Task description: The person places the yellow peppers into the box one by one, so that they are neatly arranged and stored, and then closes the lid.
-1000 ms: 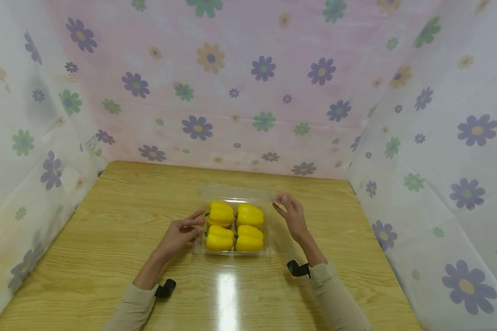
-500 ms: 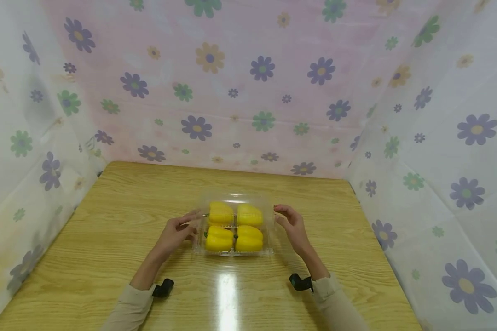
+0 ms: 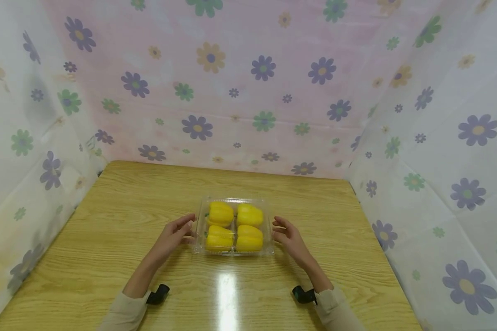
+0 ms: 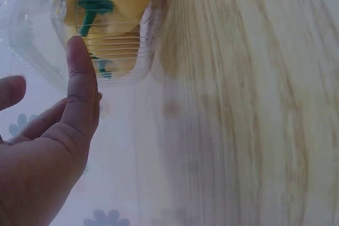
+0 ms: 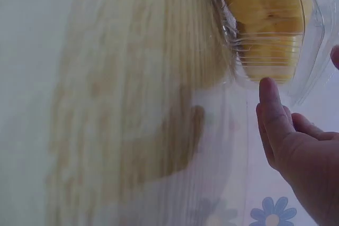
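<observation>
A clear plastic clamshell box [image 3: 235, 252] stands on the table, filled with several yellow bell peppers [image 3: 250, 238] with green stems. Its transparent lid [image 4: 39, 46] is folded over the peppers and stands at a slant to the base in the wrist views. My left hand [image 3: 171, 236] is at the box's left side, fingers loosely extended, one fingertip against or very near the plastic wall. At the right side my right hand [image 3: 291, 240] mirrors it, one fingertip close to the wall; whether it touches I cannot tell. Neither hand grips anything.
The wood-grain table [image 3: 149, 197] is bounded at the back and sides by flowered cloth [image 3: 240, 92]. Black wrist cameras [image 3: 158, 294] sit on both forearms. A bright light reflection lies on the table in front of the box.
The lid has swung from the back forward and down over the peppers. The right hand has let go of the lid's edge and come toward the front; the left hand has drawn slightly back leftward.
</observation>
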